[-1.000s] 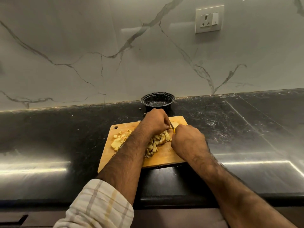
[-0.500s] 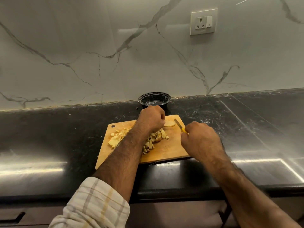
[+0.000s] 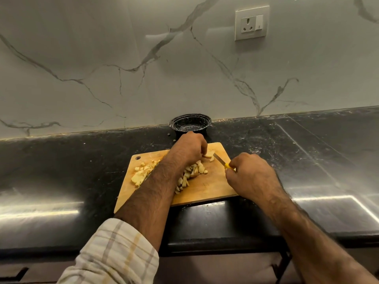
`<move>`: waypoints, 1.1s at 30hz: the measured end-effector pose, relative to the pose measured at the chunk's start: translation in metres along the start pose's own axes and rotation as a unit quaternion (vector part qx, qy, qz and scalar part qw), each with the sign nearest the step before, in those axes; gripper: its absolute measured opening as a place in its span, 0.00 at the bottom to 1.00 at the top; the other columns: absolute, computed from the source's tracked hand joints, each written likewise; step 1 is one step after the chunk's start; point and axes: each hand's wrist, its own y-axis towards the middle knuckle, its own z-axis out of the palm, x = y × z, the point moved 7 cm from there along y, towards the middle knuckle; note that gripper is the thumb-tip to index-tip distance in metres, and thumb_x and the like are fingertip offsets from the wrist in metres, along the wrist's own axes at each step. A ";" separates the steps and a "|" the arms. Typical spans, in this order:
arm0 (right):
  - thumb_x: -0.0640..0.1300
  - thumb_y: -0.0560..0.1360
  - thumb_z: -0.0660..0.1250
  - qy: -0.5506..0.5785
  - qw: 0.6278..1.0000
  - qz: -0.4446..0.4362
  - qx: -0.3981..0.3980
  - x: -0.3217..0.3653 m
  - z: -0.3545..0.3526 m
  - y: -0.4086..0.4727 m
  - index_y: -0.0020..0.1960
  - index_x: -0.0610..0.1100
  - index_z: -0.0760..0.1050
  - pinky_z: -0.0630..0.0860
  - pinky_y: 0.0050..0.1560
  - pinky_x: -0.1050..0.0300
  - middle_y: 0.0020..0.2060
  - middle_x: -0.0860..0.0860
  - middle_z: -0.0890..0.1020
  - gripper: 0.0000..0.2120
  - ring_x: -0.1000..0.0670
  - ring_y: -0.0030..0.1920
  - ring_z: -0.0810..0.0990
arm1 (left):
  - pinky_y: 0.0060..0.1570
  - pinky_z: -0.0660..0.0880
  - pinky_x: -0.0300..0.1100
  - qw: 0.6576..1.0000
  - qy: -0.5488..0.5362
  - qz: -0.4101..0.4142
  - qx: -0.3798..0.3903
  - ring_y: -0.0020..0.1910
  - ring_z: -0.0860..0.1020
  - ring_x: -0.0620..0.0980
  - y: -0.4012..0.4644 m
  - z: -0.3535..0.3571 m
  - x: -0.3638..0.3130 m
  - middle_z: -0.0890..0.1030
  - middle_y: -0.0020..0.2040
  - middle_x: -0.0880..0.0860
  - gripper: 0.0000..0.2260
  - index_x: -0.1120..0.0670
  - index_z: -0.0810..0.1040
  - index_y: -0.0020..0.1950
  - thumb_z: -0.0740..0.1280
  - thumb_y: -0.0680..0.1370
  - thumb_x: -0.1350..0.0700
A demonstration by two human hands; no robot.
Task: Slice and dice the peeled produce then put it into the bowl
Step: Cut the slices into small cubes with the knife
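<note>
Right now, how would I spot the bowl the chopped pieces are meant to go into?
Find the black countertop under the marbled wall, then the wooden cutting board at its middle. Just beyond the board's far edge, against the wall, sits the black bowl. It is the only round thing there, dark and glossy, and no chopped pieces show in it, unlike the board.

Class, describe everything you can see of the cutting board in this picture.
The board is a pale wooden rectangle with rounded corners and a small hole near its far left corner. It lies flat on the black counter, turned slightly askew, just in front of the black bowl. Diced pieces are heaped across its middle. The left hand holds a slice near its far edge; the left forearm hides part of it.
</note>
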 end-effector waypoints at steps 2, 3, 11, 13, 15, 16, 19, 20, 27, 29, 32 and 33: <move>0.54 0.78 0.64 0.002 1.000 0.004 -0.010 -0.002 -0.001 -0.001 0.48 0.49 0.80 0.83 0.46 0.48 0.40 0.52 0.81 0.11 0.49 0.41 0.80 | 0.60 0.81 0.47 1.000 -0.006 0.007 -0.002 0.57 0.79 0.47 0.000 -0.001 0.004 0.81 0.61 0.50 0.10 0.47 0.86 0.49 0.73 0.79 0.64; 0.54 0.78 0.63 0.004 1.000 0.008 -0.017 -0.003 -0.002 0.000 0.46 0.48 0.79 0.83 0.45 0.48 0.39 0.51 0.80 0.11 0.49 0.40 0.80 | 0.60 0.81 0.46 1.000 -0.011 0.008 -0.008 0.57 0.79 0.47 -0.001 -0.001 0.006 0.81 0.61 0.50 0.11 0.47 0.86 0.49 0.73 0.79 0.63; 0.53 0.78 0.63 0.011 0.999 0.023 -0.020 -0.005 -0.002 0.016 0.48 0.49 0.80 0.82 0.45 0.50 0.40 0.51 0.81 0.11 0.49 0.41 0.80 | 0.62 0.81 0.47 0.998 -0.063 0.014 -0.001 0.60 0.79 0.47 0.004 0.010 -0.006 0.82 0.63 0.49 0.09 0.49 0.88 0.54 0.73 0.79 0.61; 0.54 0.79 0.64 0.015 1.000 0.020 -0.012 -0.004 -0.001 0.018 0.50 0.50 0.81 0.83 0.47 0.49 0.41 0.52 0.81 0.10 0.50 0.42 0.80 | 0.61 0.82 0.47 0.996 -0.084 0.012 0.022 0.60 0.79 0.48 0.005 0.010 -0.006 0.81 0.62 0.48 0.11 0.49 0.89 0.51 0.73 0.79 0.65; 0.54 0.79 0.64 0.009 1.000 0.017 -0.007 -0.004 0.002 0.020 0.52 0.50 0.81 0.83 0.47 0.49 0.41 0.52 0.81 0.11 0.50 0.42 0.80 | 0.59 0.82 0.45 0.993 -0.106 0.018 0.041 0.60 0.80 0.47 0.007 0.011 -0.003 0.83 0.60 0.47 0.13 0.48 0.89 0.50 0.72 0.78 0.67; 0.54 0.79 0.64 0.005 1.000 0.016 -0.009 -0.004 0.002 0.020 0.51 0.50 0.81 0.83 0.47 0.49 0.41 0.52 0.81 0.11 0.50 0.42 0.80 | 0.59 0.82 0.45 0.992 -0.116 0.023 0.042 0.60 0.81 0.47 0.007 0.011 -0.002 0.83 0.59 0.46 0.14 0.48 0.89 0.49 0.72 0.78 0.67; 0.55 0.78 0.63 0.002 1.000 0.014 -0.017 -0.006 0.004 0.020 0.48 0.49 0.80 0.84 0.47 0.48 0.39 0.52 0.80 0.11 0.50 0.41 0.80 | 0.61 0.81 0.47 0.994 -0.101 0.032 0.000 0.60 0.80 0.46 0.008 0.006 0.002 0.83 0.61 0.48 0.13 0.47 0.88 0.51 0.73 0.78 0.65; 0.55 0.78 0.63 0.005 1.000 0.014 -0.017 -0.006 0.005 0.019 0.48 0.49 0.80 0.84 0.47 0.48 0.39 0.53 0.80 0.12 0.50 0.41 0.80 | 0.61 0.81 0.47 0.996 -0.085 0.032 -0.018 0.60 0.79 0.46 0.007 0.004 0.002 0.83 0.61 0.48 0.12 0.47 0.87 0.54 0.73 0.79 0.64; 0.55 0.79 0.63 0.011 1.000 0.002 -0.022 -0.006 0.011 0.014 0.49 0.48 0.80 0.80 0.44 0.52 0.40 0.52 0.81 0.12 0.50 0.42 0.80 | 0.55 0.82 0.42 0.995 -0.098 0.023 0.021 0.51 0.81 0.43 0.001 0.008 0.008 0.85 0.54 0.47 0.10 0.51 0.87 0.58 0.77 0.78 0.50; 0.54 0.81 0.62 -0.003 0.999 -0.003 -0.038 -0.004 0.010 0.016 0.50 0.48 0.80 0.78 0.43 0.52 0.42 0.51 0.80 0.12 0.48 0.44 0.79 | 0.55 0.83 0.44 0.995 -0.099 0.017 0.019 0.52 0.81 0.44 0.002 0.009 0.008 0.84 0.56 0.47 0.09 0.49 0.87 0.56 0.78 0.77 0.50; 0.55 0.82 0.60 -0.019 0.999 -0.022 -0.029 0.009 0.012 0.021 0.56 0.49 0.80 0.78 0.46 0.51 0.48 0.49 0.81 0.14 0.47 0.47 0.79 | 0.58 0.82 0.47 0.994 -0.107 0.019 0.016 0.55 0.81 0.44 0.003 0.010 0.008 0.83 0.58 0.47 0.08 0.48 0.87 0.55 0.78 0.77 0.51; 0.55 0.82 0.60 -0.029 0.999 -0.028 -0.022 0.013 0.014 0.023 0.57 0.48 0.79 0.79 0.47 0.50 0.48 0.49 0.81 0.14 0.46 0.48 0.79 | 0.59 0.82 0.47 0.994 -0.105 0.020 0.020 0.56 0.81 0.44 0.003 0.010 0.007 0.83 0.59 0.47 0.08 0.48 0.87 0.56 0.78 0.77 0.51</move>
